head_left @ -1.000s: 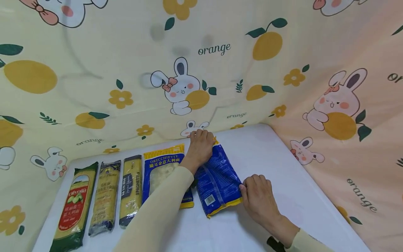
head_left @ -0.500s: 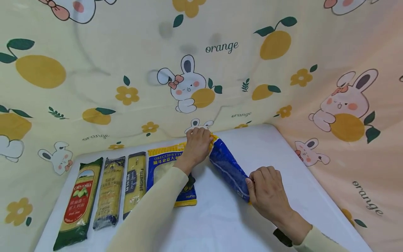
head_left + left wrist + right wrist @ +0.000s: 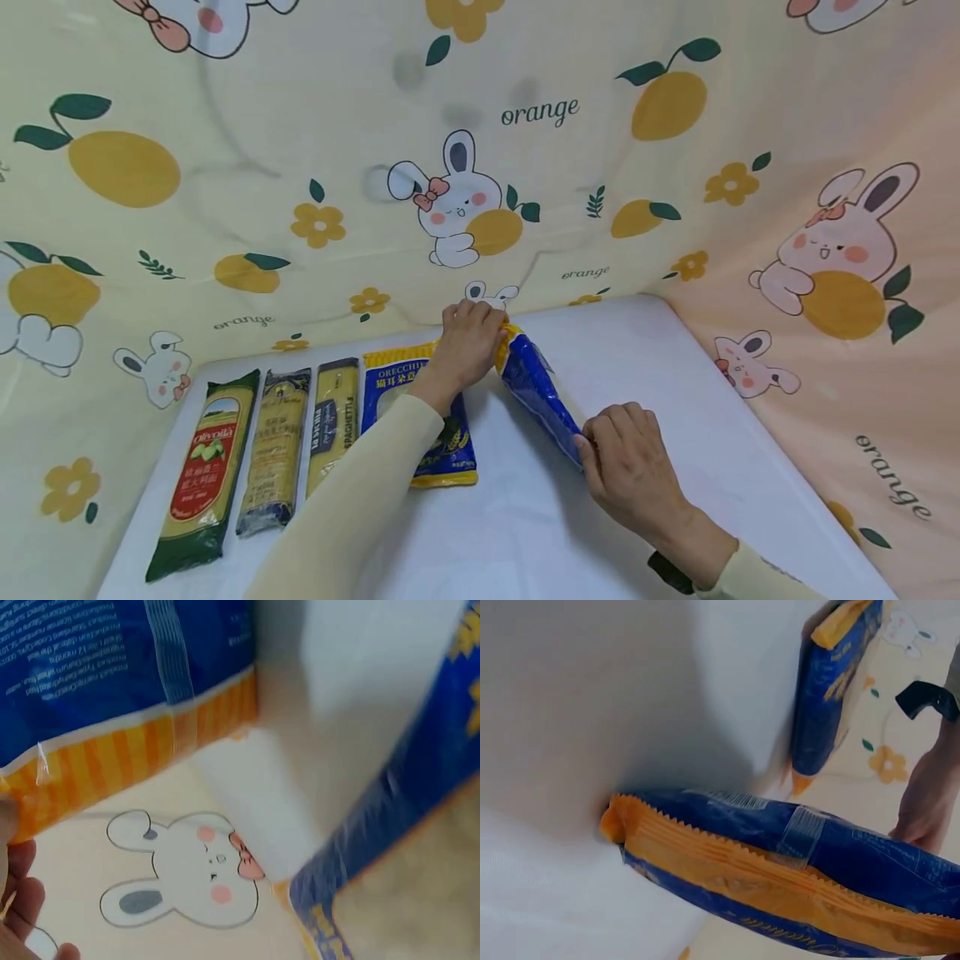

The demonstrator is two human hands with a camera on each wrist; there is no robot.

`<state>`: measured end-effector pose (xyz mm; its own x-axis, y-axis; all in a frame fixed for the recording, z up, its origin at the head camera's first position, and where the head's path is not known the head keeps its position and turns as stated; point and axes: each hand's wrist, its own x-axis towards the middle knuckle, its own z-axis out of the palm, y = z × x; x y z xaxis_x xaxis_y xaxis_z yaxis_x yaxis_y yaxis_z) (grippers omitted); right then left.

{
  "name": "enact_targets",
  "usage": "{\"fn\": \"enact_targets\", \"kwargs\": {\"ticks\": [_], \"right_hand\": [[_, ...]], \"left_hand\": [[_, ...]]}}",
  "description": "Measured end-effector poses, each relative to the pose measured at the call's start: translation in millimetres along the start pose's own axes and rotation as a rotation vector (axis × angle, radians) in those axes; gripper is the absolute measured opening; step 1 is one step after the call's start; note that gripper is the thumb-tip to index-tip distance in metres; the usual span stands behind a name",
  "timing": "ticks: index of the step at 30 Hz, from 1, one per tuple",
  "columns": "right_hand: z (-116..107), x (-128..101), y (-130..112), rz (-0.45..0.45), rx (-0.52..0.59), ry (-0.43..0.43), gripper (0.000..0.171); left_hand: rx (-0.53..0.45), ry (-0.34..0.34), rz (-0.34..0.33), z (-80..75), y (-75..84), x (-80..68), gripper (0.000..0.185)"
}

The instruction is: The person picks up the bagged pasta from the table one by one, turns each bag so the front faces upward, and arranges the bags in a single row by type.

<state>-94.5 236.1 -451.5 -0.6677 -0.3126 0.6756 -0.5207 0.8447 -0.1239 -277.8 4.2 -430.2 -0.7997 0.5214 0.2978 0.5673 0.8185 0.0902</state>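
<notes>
Along the left of the white table [image 3: 525,533] lay a neat row: a green spaghetti pack [image 3: 198,475], a dark pasta pack [image 3: 273,450], a yellow spaghetti pack [image 3: 332,421], then the orecchiette bag [image 3: 442,442] flat beside them. That much looked sorted. Next came the left hand [image 3: 467,343], fingers curled over the far end of the blue bag [image 3: 542,392], which stood tipped up on its edge. At its near end the right hand [image 3: 628,467] pinched the corner. Judging by the row, this bag was not yet laid flat in line.
</notes>
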Motion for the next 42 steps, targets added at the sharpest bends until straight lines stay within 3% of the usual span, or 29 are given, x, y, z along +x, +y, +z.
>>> {"fn": "enact_targets", "kwargs": {"ticks": [7,13,23,28,34,39,42], "right_hand": [[8,1,-15,-0.034,0.011,-0.029,0.043],[17,6,-28,-0.069,0.022,-0.059,0.034],[24,5,-30,-0.050,0.028,-0.048,0.027],[25,6,-34,-0.054,0.033,-0.058,0.029],[32,9,-47,-0.152,0.005,-0.074,0.031],[41,12,-61,-0.201,-0.009,-0.075,0.035],[44,13,-65,-0.198,-0.006,-0.071,0.040]], "left_hand": [[0.118,-0.003,0.084,-6.7,-16.4,-9.7,0.024],[0.109,-0.016,0.041,-4.7,-24.2,-17.2,0.022],[0.091,-0.069,-0.037,-3.3,-17.7,-23.2,0.025],[0.073,-0.089,0.005,-4.8,-23.6,-28.1,0.027],[0.202,-0.102,0.091,-10.7,-42.9,-34.7,0.017],[0.231,-0.110,0.091,-11.6,-51.1,-38.2,0.015],[0.206,-0.118,0.051,-9.2,-51.0,-41.1,0.016]]}}
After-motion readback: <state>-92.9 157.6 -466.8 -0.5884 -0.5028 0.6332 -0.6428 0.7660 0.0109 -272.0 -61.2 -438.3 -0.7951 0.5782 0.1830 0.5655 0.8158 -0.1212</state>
